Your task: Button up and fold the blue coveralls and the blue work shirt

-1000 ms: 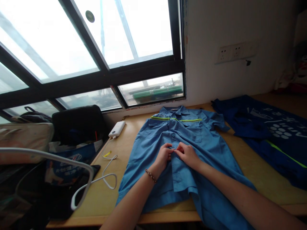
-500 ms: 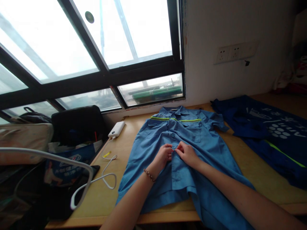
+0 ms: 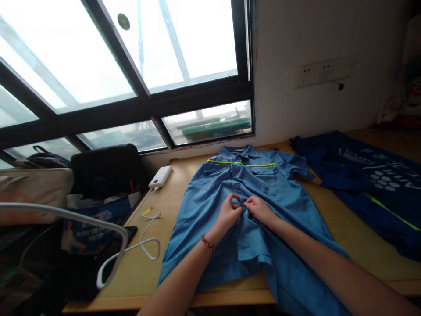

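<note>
A blue short-sleeved work shirt point(image 3: 194, 219) lies front side up on the wooden table, its collar toward the window. Yellow-green strips cross its chest above the pockets. My left hand point(image 3: 231, 210), with a beaded bracelet on the wrist, pinches the button placket around the middle of the shirt front. Right beside it, my right hand point(image 3: 260, 210) is closed with its fingertips on the placket's edge, which is lifted a little. Above the hands, a few buttons show on the placket. Whatever button lies between the fingertips is too small to make out.
Left of the shirt, a white power bank point(image 3: 160, 177) has a white cable point(image 3: 144, 241) trailing over the table point(image 3: 131, 281). A dark blue garment point(image 3: 345, 162) lies at the right. Bags point(image 3: 95, 232) crowd the left side. A wall socket point(image 3: 324, 72) is above the table.
My left hand has turned and shifted slightly right, its thumb and forefinger now curved around the placket. My right fingers have moved slightly right. The fabric between the hands is more bunched.
</note>
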`<state>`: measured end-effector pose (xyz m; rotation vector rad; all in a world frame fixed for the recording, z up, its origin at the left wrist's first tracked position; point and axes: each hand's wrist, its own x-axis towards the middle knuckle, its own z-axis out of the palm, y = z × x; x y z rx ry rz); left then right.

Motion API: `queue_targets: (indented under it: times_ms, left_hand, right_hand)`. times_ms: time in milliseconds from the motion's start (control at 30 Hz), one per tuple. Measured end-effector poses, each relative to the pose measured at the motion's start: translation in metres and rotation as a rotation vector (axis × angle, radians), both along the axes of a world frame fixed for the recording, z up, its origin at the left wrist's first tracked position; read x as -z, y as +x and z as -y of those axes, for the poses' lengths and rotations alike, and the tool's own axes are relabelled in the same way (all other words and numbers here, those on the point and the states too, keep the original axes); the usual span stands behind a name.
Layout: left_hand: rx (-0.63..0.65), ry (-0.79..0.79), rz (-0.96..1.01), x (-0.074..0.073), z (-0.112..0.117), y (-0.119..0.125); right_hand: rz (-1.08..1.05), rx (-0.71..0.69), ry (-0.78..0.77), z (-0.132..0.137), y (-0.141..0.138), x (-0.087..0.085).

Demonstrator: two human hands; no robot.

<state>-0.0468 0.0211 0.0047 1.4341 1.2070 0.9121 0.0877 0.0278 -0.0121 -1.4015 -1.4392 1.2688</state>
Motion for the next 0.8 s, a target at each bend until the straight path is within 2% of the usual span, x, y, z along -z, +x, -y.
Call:
queue_targets:
  times_ms: [133, 200, 267, 333, 433, 533, 633, 800]
  left_hand:
    - [0.160, 0.312, -0.194, -0.006, 0.007, 0.000]
    - [0.229, 0.377, -0.249, -0.008, 0.010, 0.000]
    - [0.252, 0.371, -0.246, -0.008, 0.010, 0.000]
    - [0.220, 0.308, -0.184, -0.006, 0.008, 0.000]
    - [0.129, 0.187, -0.052, -0.005, 0.003, 0.000]
    - [0.068, 0.093, 0.048, -0.006, 0.000, 0.001]
    - [0.058, 0.083, 0.079, -0.008, 0.000, 0.001]
    - [0.124, 0.129, 0.005, -0.011, 0.005, -0.001]
  right_hand:
    - [-0.262, -0.107, -0.224, -0.001, 0.008, -0.008]
    - [-0.328, -0.196, -0.256, -0.001, 0.011, -0.010]
    - [-0.326, -0.230, -0.240, -0.001, 0.012, -0.010]
    - [-0.234, -0.169, -0.157, 0.000, 0.009, -0.008]
    - [0.038, -0.026, 0.151, 0.003, 0.004, -0.006]
    - [0.252, -0.030, 0.397, 0.005, 0.003, -0.005]
    - [0.328, -0.073, 0.423, 0.005, 0.005, -0.005]
    - [0.302, -0.088, 0.348, 0.001, 0.006, -0.003]
